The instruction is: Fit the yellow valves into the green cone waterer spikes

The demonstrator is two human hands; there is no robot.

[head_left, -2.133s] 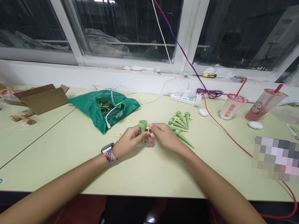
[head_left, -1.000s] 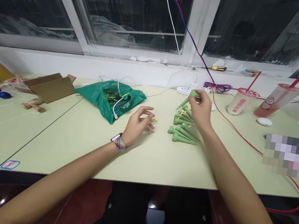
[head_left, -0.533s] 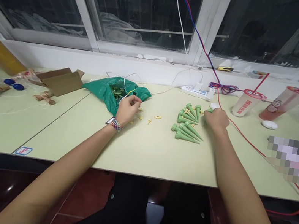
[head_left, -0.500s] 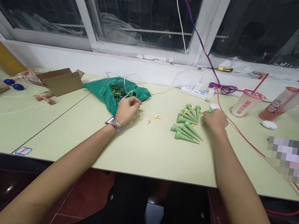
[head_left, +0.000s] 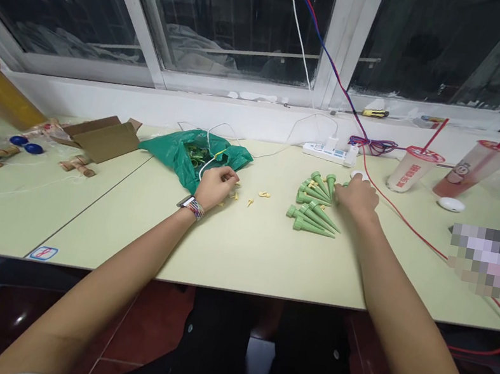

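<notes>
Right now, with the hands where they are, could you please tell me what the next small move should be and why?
I would probably bring the left hand onto one of the yellow pieces, since several lie close by its fingertips, while the right hand is over beside the green spikes. I cannot tell whether either hand holds anything.

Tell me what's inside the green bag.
Green pieces show in the mouth of the green bag, too jumbled to count. Its sides and those pieces cover whatever lies deeper.

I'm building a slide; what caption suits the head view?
Left hand by an open green bag, right hand beside green spikes, yellow pieces lying between.
</notes>
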